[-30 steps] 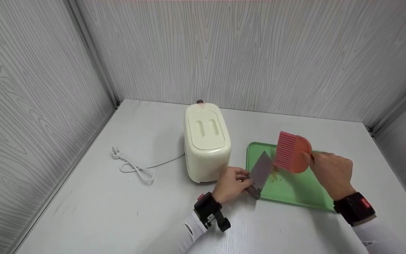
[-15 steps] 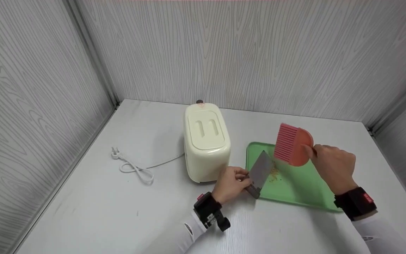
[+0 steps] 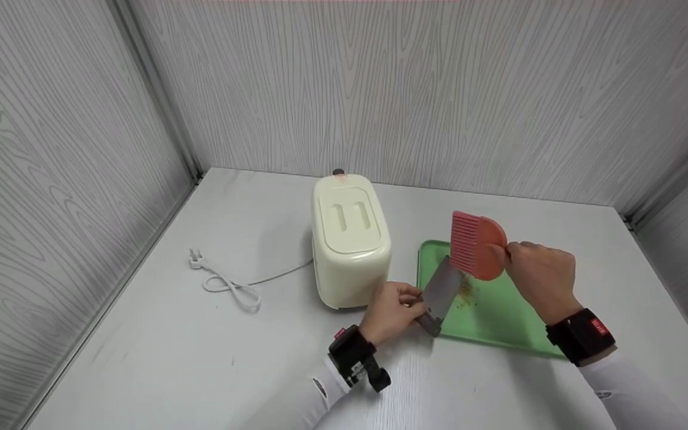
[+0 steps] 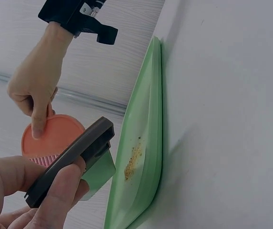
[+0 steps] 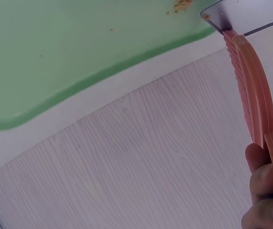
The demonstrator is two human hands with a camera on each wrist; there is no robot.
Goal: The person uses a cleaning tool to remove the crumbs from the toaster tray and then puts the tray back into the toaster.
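Note:
My left hand (image 3: 393, 312) pinches the dark end of a toaster crumb tray (image 3: 441, 289), a shiny flat metal plate. The tray slants over the left part of a green serving tray (image 3: 514, 319). A semicircular orange brush (image 3: 491, 249) with pink bristles is in my right hand (image 3: 542, 278), which grips it by the handle. In the right wrist view, the bristle tips (image 5: 229, 33) meet the metal plate near its corner. Brown crumbs (image 4: 133, 160) lie on the green tray beside the plate; a few specks show on the plate in the right wrist view.
A cream toaster (image 3: 351, 251) with a lid on top stands just left of the green tray, close to my left hand. Its white cord (image 3: 239, 289) and plug (image 3: 196, 259) lie on the white table (image 3: 230, 370) to the left. Grey wood-grain panels (image 3: 380, 89) enclose the back and sides.
My right hand first lifted the brush up off the green tray, then brought it left over the crumb tray. The left hand and crumb tray have hardly moved.

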